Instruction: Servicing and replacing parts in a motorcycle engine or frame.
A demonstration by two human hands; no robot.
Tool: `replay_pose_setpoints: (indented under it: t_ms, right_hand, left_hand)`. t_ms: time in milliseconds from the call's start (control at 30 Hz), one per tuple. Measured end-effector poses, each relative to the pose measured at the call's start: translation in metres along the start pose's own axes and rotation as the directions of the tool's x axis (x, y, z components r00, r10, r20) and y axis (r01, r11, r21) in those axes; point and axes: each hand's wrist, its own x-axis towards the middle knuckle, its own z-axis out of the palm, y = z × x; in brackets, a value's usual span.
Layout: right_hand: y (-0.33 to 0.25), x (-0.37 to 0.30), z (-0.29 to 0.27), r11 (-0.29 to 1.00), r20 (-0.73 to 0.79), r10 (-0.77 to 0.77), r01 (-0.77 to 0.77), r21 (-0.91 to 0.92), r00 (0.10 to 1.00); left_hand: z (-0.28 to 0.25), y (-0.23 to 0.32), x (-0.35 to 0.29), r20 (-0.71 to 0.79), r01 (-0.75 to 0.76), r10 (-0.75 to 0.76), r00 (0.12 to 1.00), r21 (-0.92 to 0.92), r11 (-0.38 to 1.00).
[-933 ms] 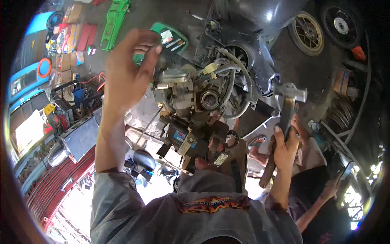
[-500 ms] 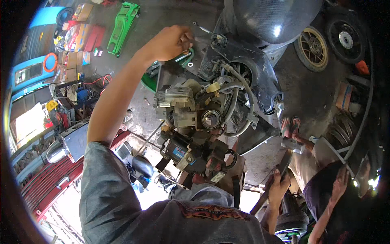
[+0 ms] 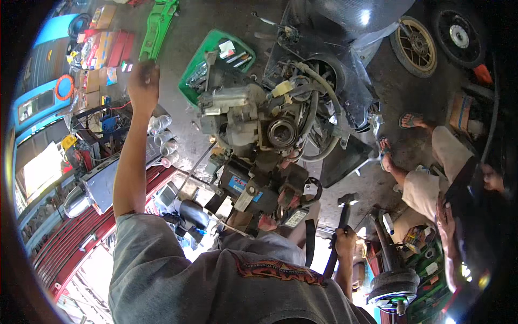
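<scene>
My left hand [image 3: 144, 86] is raised at the far left, in front of the green floor jack [image 3: 156, 32], its fingers curled in. Whatever it may hold is hidden. At lower right, my right hand [image 3: 345, 240] grips a hammer [image 3: 344, 217] by its dark handle, the metal head pointing up and away from me. Between my arms stands a partly stripped motorcycle with an exposed engine [image 3: 232, 116], hoses and a round metal opening [image 3: 283, 133]. Nearer to me sits its battery [image 3: 237, 186]. Beyond the engine, a green tray [image 3: 186, 92] holds tools and small packages.
Another person's legs [image 3: 423, 186] and hand [image 3: 445, 224] are close on my right. Two wheels, one with a gold rim [image 3: 414, 48], lie at the far right. Glass jars [image 3: 162, 132] and a red slatted shutter [image 3: 70, 248] are on the left. A shock absorber [image 3: 391, 286] stands at lower right.
My left hand has swung left, away from the green tray, which now shows fully. The hammer in my right hand has shifted left and stands more upright. The other person's feet have moved apart.
</scene>
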Motion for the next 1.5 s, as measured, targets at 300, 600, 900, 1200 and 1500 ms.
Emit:
replay_pose_setpoints:
  t_ms: [300,600,900,1200,1500]
  right_hand:
    - [0.134,-0.029,0.083,0.996,0.017,0.064,-0.065,0.065,0.998]
    - [0.303,-0.15,0.176,0.972,-0.077,0.234,-0.234,0.005,0.969]
    - [0.387,-0.189,0.257,0.976,-0.1,0.217,-0.218,-0.004,0.971]
    - [0.459,-0.128,0.357,0.954,-0.117,0.292,-0.28,0.108,0.949]
    - [0.365,-0.148,0.444,0.886,-0.19,0.449,-0.409,0.216,0.873]
  left_hand:
    - [-0.041,-0.179,-0.208,0.352,0.03,-0.22,0.91,0.473,0.881]
    - [-0.068,-0.166,-0.391,0.848,-0.063,-0.148,0.508,0.208,0.976]
    - [-0.145,0.082,-0.179,0.462,-0.54,0.495,0.736,-0.041,0.841]
    - [-0.105,0.258,-0.047,0.44,-0.823,0.824,0.356,-0.27,0.499]
    - [0.04,0.304,0.031,0.665,-0.729,0.553,-0.502,-0.669,0.142]
